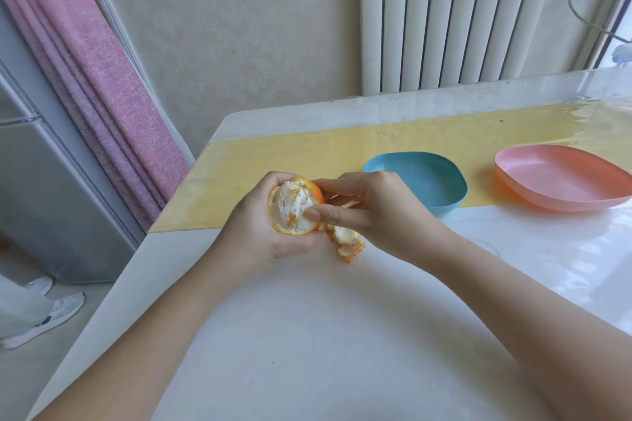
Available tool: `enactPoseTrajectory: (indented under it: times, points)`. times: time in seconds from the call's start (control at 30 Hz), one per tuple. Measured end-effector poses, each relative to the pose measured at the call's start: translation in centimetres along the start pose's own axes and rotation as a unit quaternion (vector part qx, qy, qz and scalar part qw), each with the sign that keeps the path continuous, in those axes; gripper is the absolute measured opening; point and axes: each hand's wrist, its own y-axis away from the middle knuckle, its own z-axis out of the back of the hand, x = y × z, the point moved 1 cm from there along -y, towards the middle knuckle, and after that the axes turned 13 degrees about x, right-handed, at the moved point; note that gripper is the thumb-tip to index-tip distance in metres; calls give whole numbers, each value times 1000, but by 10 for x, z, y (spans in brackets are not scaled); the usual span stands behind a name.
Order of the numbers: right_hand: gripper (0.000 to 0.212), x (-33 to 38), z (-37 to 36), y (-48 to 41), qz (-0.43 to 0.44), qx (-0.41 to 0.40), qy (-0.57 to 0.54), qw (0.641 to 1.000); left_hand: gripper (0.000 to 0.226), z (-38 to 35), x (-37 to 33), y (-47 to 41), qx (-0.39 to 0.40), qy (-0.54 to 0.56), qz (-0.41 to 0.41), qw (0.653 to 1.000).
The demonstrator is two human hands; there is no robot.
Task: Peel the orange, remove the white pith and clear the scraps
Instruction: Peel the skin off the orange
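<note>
Cradling the orange (294, 210) above the counter (307, 335) in our left hand (260, 236), we pinch its loosened peel (345, 237) with our right hand (372, 205); tugging hard could tear the strip short or squash the segments.

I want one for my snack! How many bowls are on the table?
2. The blue bowl sits just beyond the right hand; the pink bowl sits to its right, apart from it. No others seem hidden.
</note>
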Motion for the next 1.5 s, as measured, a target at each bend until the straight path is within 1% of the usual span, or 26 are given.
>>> enactPoseTrajectory:
  times: [0.13,0.23,0.3,0.4,0.53,0.63,0.77,0.9,1.0,1.13,1.17,1.3,1.43,1.5]
  points:
    - [20,2,5,2,31,-8,-4,999,57,-4,-4,2,-19,2,-20,1000]
    - [15,4,2,3,46,-34,50,997,57,-7,-5,1,-35,-1,-26,999]
    - [20,5,-1,2,56,-46,102,992,57,-8,-4,0,-36,-2,-23,999]
    - [26,9,-1,2,60,-39,157,985,59,-10,-2,0,-26,11,-21,999]
    - [25,11,-1,2,57,-40,199,978,57,-12,-2,1,-19,14,-25,999]
    - [21,12,0,3,59,-49,204,976,54,-14,-4,2,-25,10,-25,999]
    - [16,11,4,5,54,-42,172,983,54,-13,-6,2,-19,19,-36,999]
    - [23,9,7,6,38,-45,104,993,58,-10,-6,1,-8,35,-34,999]
    - [20,5,9,5,10,-28,60,998,60,-9,-6,1,22,57,-32,998]
    - [16,7,13,7,4,-9,41,999,55,-8,-8,2,66,94,-26,993]
    - [16,8,16,8,1,-8,28,1000,57,-7,-9,2,78,105,-25,991]
    - [16,14,22,11,3,-20,-13,1000,59,-4,-9,3,108,174,-33,978]
    - [21,9,40,9,13,-82,-133,988,56,-4,-10,5,134,274,-60,950]
    - [20,2,49,8,9,-71,-141,987,58,-2,-10,4,130,302,-59,942]
